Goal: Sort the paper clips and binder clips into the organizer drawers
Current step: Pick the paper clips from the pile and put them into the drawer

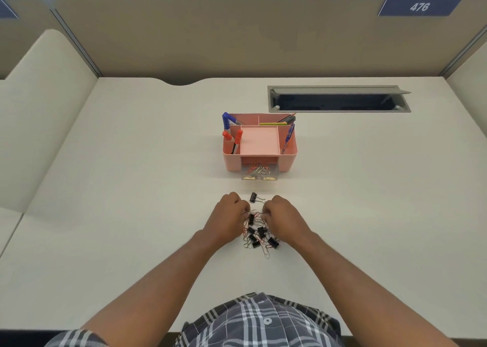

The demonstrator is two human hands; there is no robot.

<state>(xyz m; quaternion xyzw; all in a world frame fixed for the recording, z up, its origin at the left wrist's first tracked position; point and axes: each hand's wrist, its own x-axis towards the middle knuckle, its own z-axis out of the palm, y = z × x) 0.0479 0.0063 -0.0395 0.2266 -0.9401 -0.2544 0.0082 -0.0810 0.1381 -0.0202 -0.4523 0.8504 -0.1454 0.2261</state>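
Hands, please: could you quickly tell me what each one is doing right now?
Left hand: fingers curled into the clip pile; a firm hold cannot be told.
Right hand: likewise curled at the pile; a hold cannot be told.

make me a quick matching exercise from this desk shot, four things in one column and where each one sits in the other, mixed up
Things:
1. lone binder clip
2. clear drawer
3. red-capped markers
4. cable hatch

Places:
A. set into the desk, behind and to the right of the pink organizer
B. left compartment of the organizer
C. on the desk just beyond the pile of clips, between the left hand and right hand
D. pulled out at the organizer's front, paper clips inside

Pairs: 1-C, 2-D, 3-B, 4-A
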